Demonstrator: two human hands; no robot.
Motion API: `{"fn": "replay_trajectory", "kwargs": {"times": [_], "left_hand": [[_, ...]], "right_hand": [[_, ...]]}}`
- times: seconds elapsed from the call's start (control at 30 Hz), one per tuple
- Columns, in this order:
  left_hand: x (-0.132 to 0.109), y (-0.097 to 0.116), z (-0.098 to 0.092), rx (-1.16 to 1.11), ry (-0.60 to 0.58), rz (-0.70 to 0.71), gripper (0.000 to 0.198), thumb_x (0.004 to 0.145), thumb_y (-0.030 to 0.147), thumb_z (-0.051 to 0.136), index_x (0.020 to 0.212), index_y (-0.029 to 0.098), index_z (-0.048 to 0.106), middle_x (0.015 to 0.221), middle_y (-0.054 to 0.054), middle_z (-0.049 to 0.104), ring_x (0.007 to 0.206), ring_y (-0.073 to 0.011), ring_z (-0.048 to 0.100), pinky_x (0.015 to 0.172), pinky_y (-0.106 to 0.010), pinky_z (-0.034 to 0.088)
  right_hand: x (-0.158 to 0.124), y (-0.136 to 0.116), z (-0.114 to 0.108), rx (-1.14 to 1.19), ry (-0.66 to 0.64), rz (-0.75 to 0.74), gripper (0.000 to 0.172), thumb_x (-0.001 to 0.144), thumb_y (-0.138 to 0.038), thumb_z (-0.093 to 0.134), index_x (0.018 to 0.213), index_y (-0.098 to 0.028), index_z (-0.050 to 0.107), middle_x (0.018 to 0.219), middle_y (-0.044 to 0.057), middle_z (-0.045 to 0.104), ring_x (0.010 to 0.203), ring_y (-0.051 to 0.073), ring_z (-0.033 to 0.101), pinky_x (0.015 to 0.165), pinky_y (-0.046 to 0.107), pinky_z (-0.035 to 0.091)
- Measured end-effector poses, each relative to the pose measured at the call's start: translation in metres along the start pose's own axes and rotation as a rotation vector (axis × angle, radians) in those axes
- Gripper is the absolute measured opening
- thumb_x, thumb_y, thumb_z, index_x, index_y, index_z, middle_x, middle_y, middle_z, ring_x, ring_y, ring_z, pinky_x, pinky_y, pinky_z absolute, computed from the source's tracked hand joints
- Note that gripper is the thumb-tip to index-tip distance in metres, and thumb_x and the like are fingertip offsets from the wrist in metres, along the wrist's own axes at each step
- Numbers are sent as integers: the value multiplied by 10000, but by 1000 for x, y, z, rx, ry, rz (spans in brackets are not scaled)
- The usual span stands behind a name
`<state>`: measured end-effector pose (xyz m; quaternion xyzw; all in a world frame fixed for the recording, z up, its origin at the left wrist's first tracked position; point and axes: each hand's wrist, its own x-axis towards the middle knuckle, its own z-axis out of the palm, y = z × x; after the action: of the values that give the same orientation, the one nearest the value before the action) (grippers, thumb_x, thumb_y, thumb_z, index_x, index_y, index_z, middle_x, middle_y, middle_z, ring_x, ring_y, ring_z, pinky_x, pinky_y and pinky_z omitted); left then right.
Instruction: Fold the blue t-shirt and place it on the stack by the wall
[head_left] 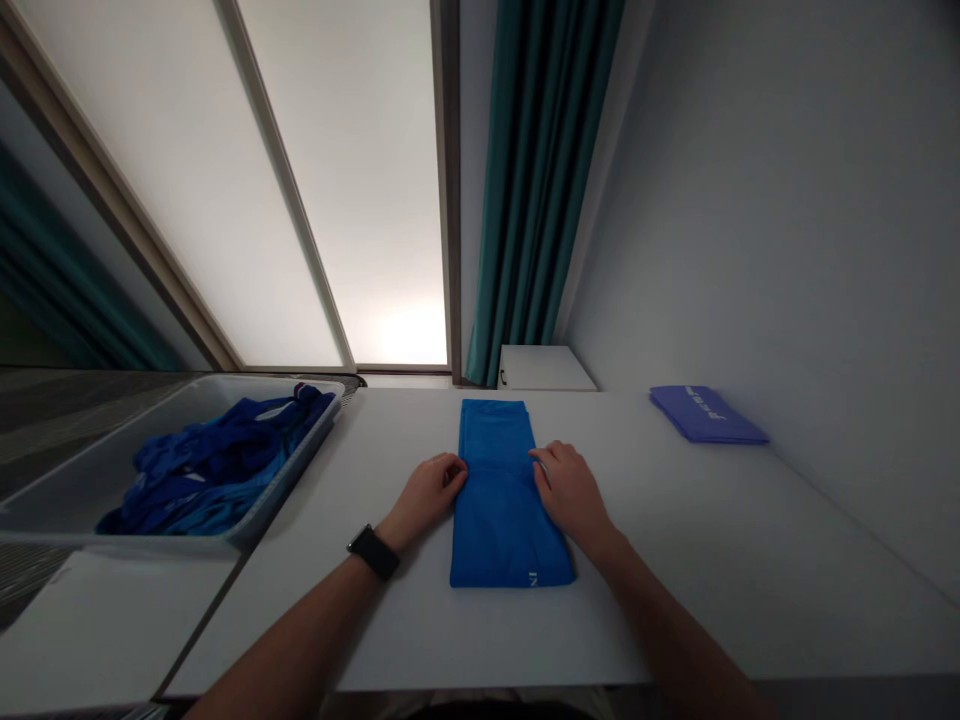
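A folded blue cloth (499, 510) lies lengthwise on a white table (720, 570), a long narrow strip with small white lettering (531, 578) at its near end. The left hand (427, 497), with a black smartwatch (373, 552) on its wrist, rests just left of the cloth, its fingertips (456, 472) touching the edge. The right hand (571, 490) lies just right of the cloth, its fingers (541, 462) reaching onto the fabric. The hands are apart, one on each side, and neither is clamped on the cloth. Left of the cloth, a grey plastic tray (296, 490) holds a loose heap of blue clothing (217, 465). Far to the right of the cloth, a folded purple cloth (705, 415) with white lettering lies beside a wall (787, 250). The main risk seems to lie in the cloth's loose layers: with the hands only at its sides, uneven pressure could skew the stack or slide one layer over another. The smooth-looking fabric may shift easily on the table, and a dragging finger or the watch catching it could pull the edges out of line.
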<state>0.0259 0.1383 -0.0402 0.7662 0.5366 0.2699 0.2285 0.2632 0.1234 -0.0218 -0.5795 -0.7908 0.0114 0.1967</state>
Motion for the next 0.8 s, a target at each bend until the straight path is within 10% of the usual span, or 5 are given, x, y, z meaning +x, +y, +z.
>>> {"fn": "replay_trajectory", "kwargs": {"times": [0.27,0.63,0.8], "left_hand": [[1,-4,4,1,30,1,182,874,272,505,872,180,662,780,-42,658,706,-188,592,671,-291,441],[-14,9,-10,47,24,7,300,930,328,449,1147,169,582,962,-67,635,757,-184,599,778,-339,498],[-43,16,-17,175,24,93,452,963,374,441,1368,172,462,1319,-141,539,1179,-263,537,1023,-443,433]], "right_hand": [[-21,-50,10,27,-158,-327,536,1009,-404,316,1437,-111,452,1487,128,453,1388,246,372,1172,436,258],[-25,-44,21,52,-292,-327,668,991,-557,265,1530,-161,276,1590,94,243,1476,244,178,1210,476,115],[-27,-45,22,50,-279,-329,658,991,-543,282,1523,-156,297,1581,100,266,1473,254,188,1206,489,127]]}}
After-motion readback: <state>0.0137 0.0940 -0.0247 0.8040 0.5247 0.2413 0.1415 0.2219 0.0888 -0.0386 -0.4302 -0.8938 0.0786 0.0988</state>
